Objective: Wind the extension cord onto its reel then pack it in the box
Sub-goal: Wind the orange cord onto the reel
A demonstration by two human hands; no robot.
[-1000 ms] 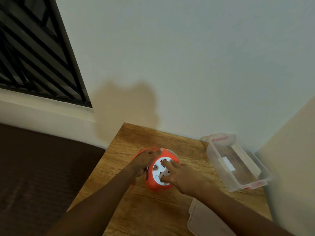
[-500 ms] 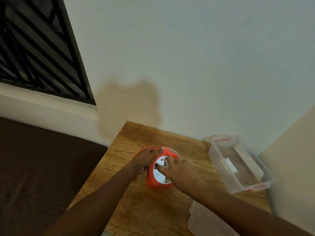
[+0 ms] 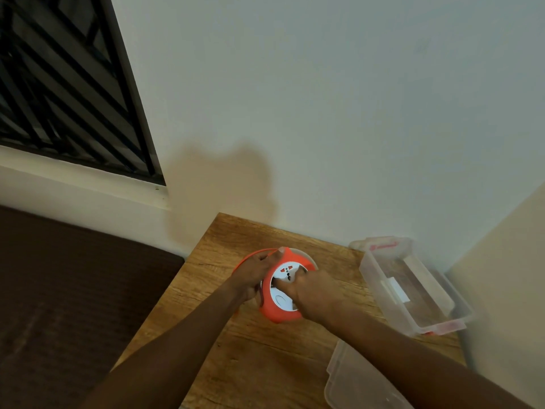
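Since half a second ago the right hand [image 3: 314, 293] has swung round the white face of the reel [image 3: 278, 290], fingertips now lower toward the hub; left hand [image 3: 255, 274] barely shifted.

Counter [image 3: 224, 343]: wood, reel sits mid-top, tipped up on edge. Box [image 3: 413, 287]: clear plastic, open, well apart to the right against the wall. Its lid [image 3: 354, 382] lies flat near the front edge.

Reel: orange shell, white socket face toward camera. Left hand curls round the far rim, gripping it. Right hand presses curled fingers into the face, looks like it's cranking.

Cord [image 3: 250, 256]: thin orange loop arcs off the top-left, just past the left thumb. How much is left unwound, can't tell.

Risks:
- Loose loop has no visible tension, so it could jump the rim or bunch on one side, and the reel then won't close up.
- Reel is on edge; if the left grip slips it rolls toward the counter's left edge.
- Fingertips may skid off the smooth face.
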